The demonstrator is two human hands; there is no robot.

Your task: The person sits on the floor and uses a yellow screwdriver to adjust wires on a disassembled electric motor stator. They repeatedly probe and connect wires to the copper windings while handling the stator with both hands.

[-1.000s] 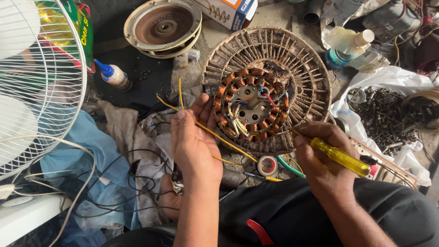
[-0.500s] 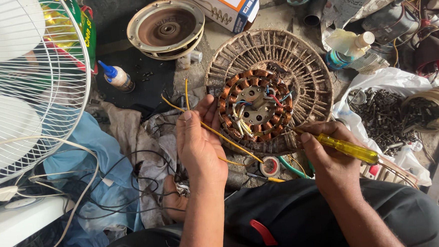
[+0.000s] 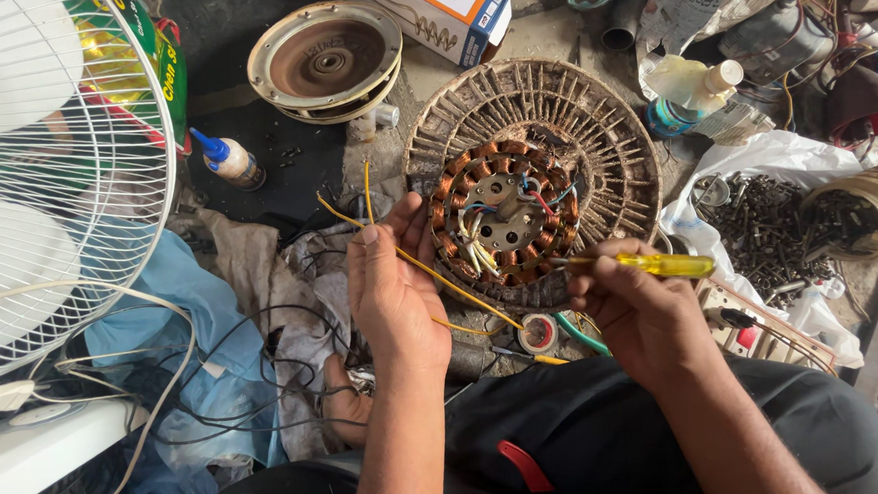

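Note:
A round fan motor (image 3: 535, 177) lies on the ground, with copper windings ringed about a metal hub and coloured leads at its middle. My left hand (image 3: 393, 284) rests just left of it and pinches thin yellow wires (image 3: 415, 263) that run from its fingers down toward the motor's near edge. My right hand (image 3: 643, 311) grips a screwdriver with a clear yellow handle (image 3: 660, 263); its tip points left at the windings' near right side. A small roll of tape (image 3: 538, 332) sits between my hands.
A white fan guard (image 3: 55, 187) fills the left. A round metal motor cover (image 3: 327, 60), a glue bottle (image 3: 226, 158), a cardboard box (image 3: 436, 7), a plastic bottle (image 3: 691, 88), a bag of screws (image 3: 768, 225) and tangled black cables (image 3: 246, 377) surround the motor.
My left hand has slid slightly down and left off the motor while keeping the yellow wires. My right hand has brought the screwdriver more level, its tip closer to the windings.

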